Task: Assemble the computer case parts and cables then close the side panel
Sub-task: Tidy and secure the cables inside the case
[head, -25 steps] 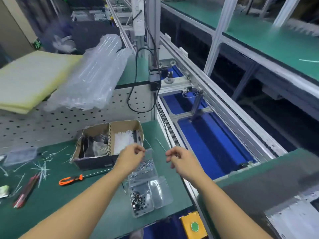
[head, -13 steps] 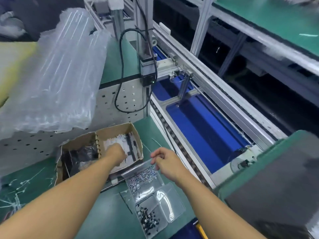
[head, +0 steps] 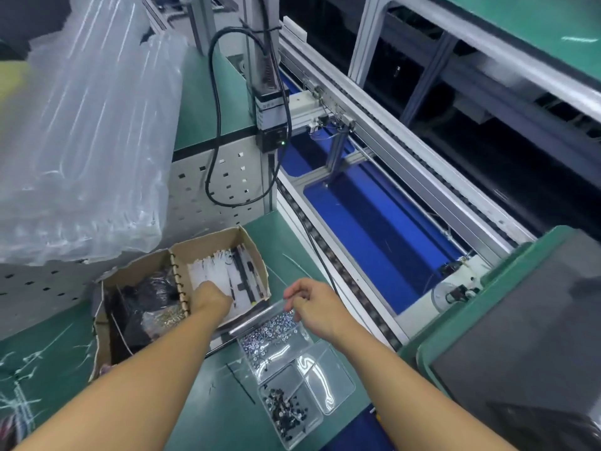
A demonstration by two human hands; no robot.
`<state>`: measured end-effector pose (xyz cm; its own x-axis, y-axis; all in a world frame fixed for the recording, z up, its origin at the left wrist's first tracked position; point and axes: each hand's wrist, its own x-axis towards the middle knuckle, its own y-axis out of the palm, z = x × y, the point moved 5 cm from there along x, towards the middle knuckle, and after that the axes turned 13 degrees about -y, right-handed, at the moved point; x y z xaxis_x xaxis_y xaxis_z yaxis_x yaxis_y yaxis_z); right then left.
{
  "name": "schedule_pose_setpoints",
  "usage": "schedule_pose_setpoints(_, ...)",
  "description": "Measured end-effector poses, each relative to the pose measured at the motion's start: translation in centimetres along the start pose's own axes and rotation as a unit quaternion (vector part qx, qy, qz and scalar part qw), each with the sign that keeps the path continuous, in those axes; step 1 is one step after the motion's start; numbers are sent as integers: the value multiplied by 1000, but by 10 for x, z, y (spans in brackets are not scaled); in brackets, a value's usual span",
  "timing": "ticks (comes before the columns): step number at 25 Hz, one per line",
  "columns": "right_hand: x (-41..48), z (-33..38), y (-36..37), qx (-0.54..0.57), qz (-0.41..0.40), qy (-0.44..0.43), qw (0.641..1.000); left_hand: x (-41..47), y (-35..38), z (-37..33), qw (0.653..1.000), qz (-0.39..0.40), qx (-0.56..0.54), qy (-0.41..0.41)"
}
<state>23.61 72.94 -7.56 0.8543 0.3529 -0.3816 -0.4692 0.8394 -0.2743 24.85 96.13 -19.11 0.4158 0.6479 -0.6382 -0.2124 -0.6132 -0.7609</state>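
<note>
Wrap (head: 87, 141) overhangs box (head: 252, 247); left hand (head: 211, 296) inside, fingers hidden; right hand (head: 317, 309) above screw tray (head: 328, 382), fingers curled, hold unclear.

The camera is sitting on the person's head, looking forward and steeply down onto the green worktop (head: 286, 242). It is working at close range: both forearms are entering from the bottom edge, with the left hand (head: 211, 296) and right hand (head: 312, 304) landing a little below centre (the wide lens is bending straight lines near the edges). It is facing away from the person, taking in the cardboard box (head: 208, 242) and the conveyor (head: 374, 222) running off toward the upper right.
</note>
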Motion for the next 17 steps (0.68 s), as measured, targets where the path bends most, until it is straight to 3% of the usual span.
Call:
schedule_pose_setpoints(8,-7,2,-6,21,-7,1,1000,5,1,-1,995,6,-94,-24)
schedule_pose_setpoints(17,-12,-12,-12,0,-16,0,1000,15,6,-3,960,53,-256,-97)
